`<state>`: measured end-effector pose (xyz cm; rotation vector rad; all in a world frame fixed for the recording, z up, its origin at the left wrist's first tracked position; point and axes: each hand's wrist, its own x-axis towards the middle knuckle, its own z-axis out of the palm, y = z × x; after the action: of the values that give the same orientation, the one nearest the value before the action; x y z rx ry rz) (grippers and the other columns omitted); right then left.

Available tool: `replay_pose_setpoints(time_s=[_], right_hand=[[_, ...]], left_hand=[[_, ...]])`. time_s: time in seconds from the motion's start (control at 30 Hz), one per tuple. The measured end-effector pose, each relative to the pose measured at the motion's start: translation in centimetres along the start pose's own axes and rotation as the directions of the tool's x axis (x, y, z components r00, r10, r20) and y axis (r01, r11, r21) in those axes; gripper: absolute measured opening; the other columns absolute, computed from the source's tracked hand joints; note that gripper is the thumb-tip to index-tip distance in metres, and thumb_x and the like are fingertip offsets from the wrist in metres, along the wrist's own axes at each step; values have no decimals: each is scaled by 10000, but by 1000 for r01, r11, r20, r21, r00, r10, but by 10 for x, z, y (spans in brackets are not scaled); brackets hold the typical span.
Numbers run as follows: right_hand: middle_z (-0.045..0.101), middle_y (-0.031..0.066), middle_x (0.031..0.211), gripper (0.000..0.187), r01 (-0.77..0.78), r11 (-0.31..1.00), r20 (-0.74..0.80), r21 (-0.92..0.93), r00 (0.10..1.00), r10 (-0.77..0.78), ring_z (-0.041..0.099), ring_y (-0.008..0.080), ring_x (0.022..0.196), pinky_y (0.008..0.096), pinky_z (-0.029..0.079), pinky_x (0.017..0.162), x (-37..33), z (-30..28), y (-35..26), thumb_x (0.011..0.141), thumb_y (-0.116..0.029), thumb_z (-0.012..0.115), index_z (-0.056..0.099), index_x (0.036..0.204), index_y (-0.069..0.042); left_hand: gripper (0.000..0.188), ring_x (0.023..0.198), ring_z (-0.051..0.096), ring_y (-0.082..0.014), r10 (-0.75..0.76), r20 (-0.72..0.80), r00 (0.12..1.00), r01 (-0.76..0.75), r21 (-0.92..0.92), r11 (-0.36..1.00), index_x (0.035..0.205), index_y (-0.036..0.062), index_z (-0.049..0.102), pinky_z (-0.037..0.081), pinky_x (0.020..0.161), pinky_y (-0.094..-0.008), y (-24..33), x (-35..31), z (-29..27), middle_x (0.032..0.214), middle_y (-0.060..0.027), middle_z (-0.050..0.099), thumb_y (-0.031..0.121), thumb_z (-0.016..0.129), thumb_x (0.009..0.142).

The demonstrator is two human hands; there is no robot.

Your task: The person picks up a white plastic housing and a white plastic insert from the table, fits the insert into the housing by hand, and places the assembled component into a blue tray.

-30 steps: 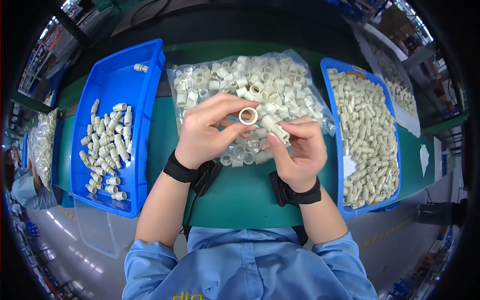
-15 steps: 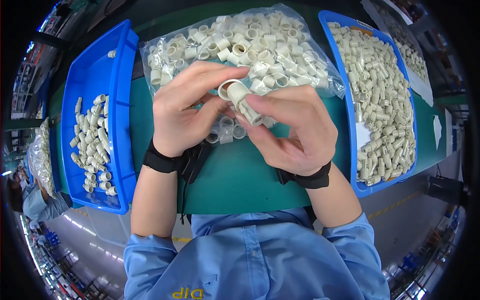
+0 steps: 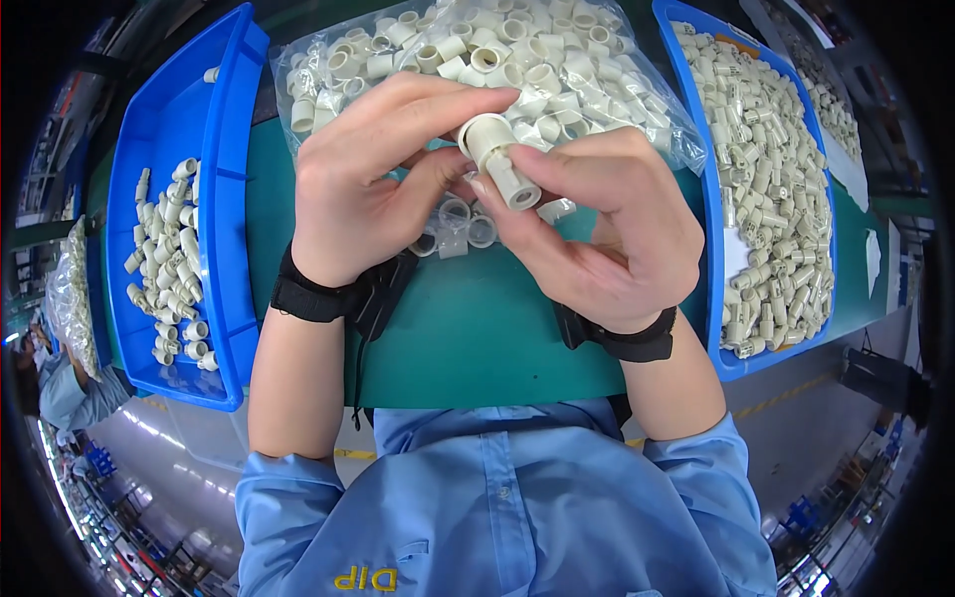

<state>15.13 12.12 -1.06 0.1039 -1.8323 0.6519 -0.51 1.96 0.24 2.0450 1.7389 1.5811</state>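
Observation:
My left hand (image 3: 373, 184) is closed, its thumb and forefinger pinching a short off-white plastic sleeve (image 3: 477, 129). A narrower, stepped off-white plastic fitting (image 3: 509, 177) is gripped between the thumb and fingers of my right hand (image 3: 622, 224). The fitting's wide end sits in the mouth of the sleeve; how deep it goes I cannot tell. The fitting's round, narrow end points down and right, toward me. Just beneath the hands several loose sleeves (image 3: 453, 242) lie on the green mat (image 3: 458, 338). Black bands wrap both wrists.
Behind my hands lies a clear plastic bag (image 3: 537, 50) full of white sleeves. At left a blue tray (image 3: 227, 189) holds a small heap of stepped pieces. To the right, another blue tray (image 3: 712, 289) is heaped with similar fittings. A person's blue sleeve (image 3: 75, 398) shows far left.
The fitting has gone from beside the sleeve's open mouth to lined up within it. Both hands appear slightly higher in view, and the right has shifted a little rightward.

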Motion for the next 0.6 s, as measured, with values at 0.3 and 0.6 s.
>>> replay_pose_setpoints(time_s=[0.3,0.6], right_hand=[[640,79,789,339,-51,999,-26,7,998,51,597,114,629,204,478,519,-3,0,0,677,98,839,682,974,56],[620,48,742,274,-201,979,27,25,979,201,568,60,597,186,441,509,-2,-6,-1,717,82,827,651,924,44]], left_hand=[[516,827,680,-198,58,-11,998,-58,20,998,1125,68,734,567,659,-282,-1,0,2,996,-112,702,-177,618,686],[397,929,672,-241,-3,42,999,0,72,997,1115,-36,704,538,785,-299,3,-2,4,1038,-153,714,-154,625,744]])
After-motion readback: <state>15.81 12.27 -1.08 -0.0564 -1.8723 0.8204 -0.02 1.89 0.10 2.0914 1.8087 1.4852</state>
